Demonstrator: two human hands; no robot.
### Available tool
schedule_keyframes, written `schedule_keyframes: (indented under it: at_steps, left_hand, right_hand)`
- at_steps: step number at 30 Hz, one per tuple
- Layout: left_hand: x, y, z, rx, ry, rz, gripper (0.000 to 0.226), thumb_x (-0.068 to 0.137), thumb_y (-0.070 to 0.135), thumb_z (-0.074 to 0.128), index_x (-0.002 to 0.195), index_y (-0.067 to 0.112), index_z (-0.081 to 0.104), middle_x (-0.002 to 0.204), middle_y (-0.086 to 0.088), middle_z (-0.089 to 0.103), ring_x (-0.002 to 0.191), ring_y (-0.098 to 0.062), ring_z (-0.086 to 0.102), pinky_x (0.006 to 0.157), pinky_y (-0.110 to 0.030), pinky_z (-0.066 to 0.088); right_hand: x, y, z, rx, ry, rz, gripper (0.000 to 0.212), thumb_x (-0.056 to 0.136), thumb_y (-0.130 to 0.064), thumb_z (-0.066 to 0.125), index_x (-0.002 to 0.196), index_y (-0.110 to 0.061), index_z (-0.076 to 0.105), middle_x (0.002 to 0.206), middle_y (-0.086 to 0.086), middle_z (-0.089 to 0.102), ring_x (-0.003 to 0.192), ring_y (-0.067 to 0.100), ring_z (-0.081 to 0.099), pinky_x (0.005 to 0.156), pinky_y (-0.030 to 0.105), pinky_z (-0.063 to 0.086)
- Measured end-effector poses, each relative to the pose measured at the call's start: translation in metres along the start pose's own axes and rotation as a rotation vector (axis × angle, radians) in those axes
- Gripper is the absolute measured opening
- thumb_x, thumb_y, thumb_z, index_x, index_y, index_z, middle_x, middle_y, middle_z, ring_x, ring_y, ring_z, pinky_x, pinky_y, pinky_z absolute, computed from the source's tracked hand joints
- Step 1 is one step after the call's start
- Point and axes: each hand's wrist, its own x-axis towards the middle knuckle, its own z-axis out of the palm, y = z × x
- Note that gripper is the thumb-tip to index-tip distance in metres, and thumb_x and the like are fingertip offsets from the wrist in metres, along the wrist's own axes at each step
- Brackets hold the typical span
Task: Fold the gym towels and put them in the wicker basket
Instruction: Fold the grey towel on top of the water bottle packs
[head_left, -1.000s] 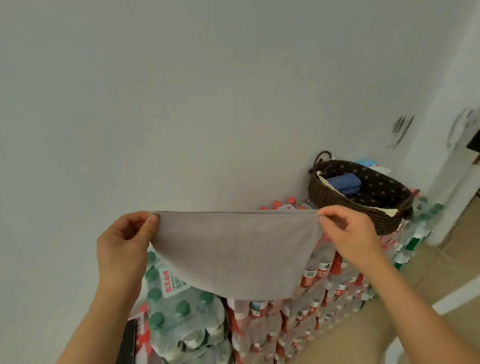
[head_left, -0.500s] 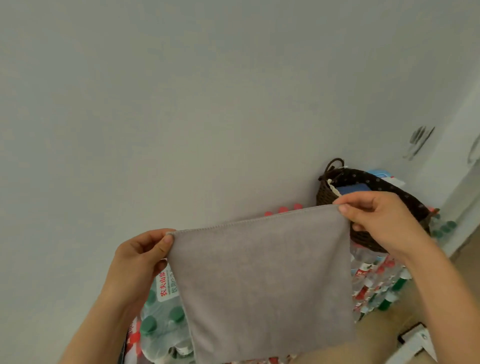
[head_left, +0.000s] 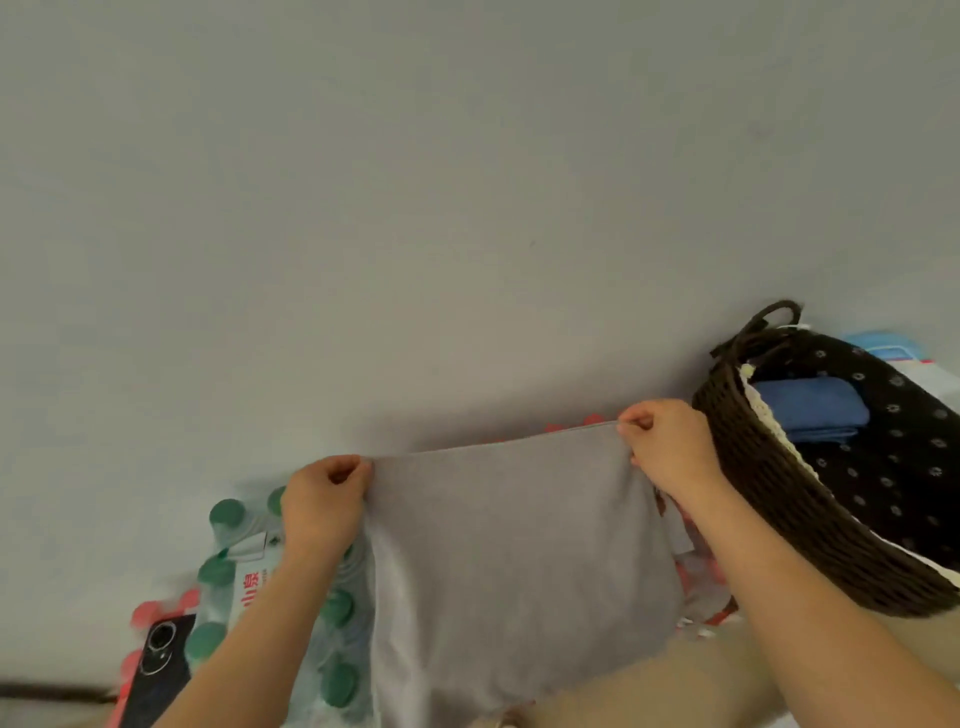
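Observation:
A grey gym towel (head_left: 514, 566) hangs spread between my hands over packs of bottled water. My left hand (head_left: 322, 501) pinches its upper left corner and my right hand (head_left: 670, 447) pinches its upper right corner. The towel's lower part drapes down toward me. To the right stands the dark wicker basket (head_left: 769, 499) with a dotted black lining. A folded blue towel (head_left: 810, 410) lies inside it.
Shrink-wrapped packs of green-capped bottles (head_left: 228, 571) sit under my left arm, red-capped ones (head_left: 696, 582) under the towel's right side. A black phone (head_left: 161, 670) lies at the lower left. A plain grey wall (head_left: 467, 208) fills the background.
The view has tilted down and both hands have lowered the towel toward the bottle packs. The basket now appears larger and closer on the right.

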Motion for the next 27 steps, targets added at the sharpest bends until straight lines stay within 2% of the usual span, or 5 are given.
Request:
schedule_keyframes:
  at_steps: [4,17,20,23,27]
  left_hand:
    - [0.011,-0.003,0.015,0.084,0.07,-0.077,0.017,0.085,0.026,0.068,0.092,0.013,0.076,0.081,0.0,0.071,0.074,-0.014,0.061,0.071,-0.024,0.042]
    - [0.018,0.006,0.039,0.2,0.08,-0.133,0.013,0.085,0.03,0.066,0.086,0.02,0.074,0.073,0.007,0.067,0.064,-0.005,0.054,0.064,-0.023,0.04]
    - [0.019,0.006,0.045,0.239,0.092,-0.127,0.017,0.086,0.03,0.063,0.093,0.019,0.074,0.082,0.004,0.071,0.075,-0.015,0.061,0.071,-0.026,0.047]
    - [0.015,0.008,0.046,0.25,0.108,-0.121,0.019,0.088,0.028,0.06,0.101,0.017,0.069,0.094,-0.001,0.071,0.082,-0.02,0.061,0.073,-0.027,0.044]
    - [-0.013,0.015,0.019,0.198,0.121,-0.062,0.008,0.088,0.022,0.061,0.094,0.017,0.062,0.081,0.008,0.063,0.066,-0.006,0.054,0.057,-0.02,0.036]
  right_hand:
    - [0.026,0.0,0.03,-0.086,0.051,0.003,0.011,0.083,-0.011,0.064,0.084,-0.011,0.075,0.09,0.012,0.074,0.089,0.034,0.066,0.079,0.039,0.053]
    - [0.053,0.015,0.05,-0.11,0.147,0.009,0.013,0.083,-0.015,0.069,0.08,-0.01,0.059,0.08,0.014,0.068,0.077,0.036,0.062,0.064,0.034,0.041]
    - [0.057,0.018,0.05,-0.134,0.118,0.038,0.014,0.083,-0.018,0.069,0.072,-0.015,0.06,0.078,0.011,0.068,0.076,0.034,0.062,0.061,0.029,0.036]
    - [0.054,0.019,0.047,-0.186,0.115,-0.034,0.013,0.085,-0.02,0.065,0.078,-0.011,0.071,0.081,0.014,0.071,0.077,0.037,0.061,0.064,0.034,0.043]
    - [0.02,0.018,0.019,-0.193,0.105,-0.232,0.009,0.083,-0.013,0.065,0.085,-0.009,0.073,0.085,0.016,0.07,0.077,0.037,0.062,0.073,0.041,0.05]
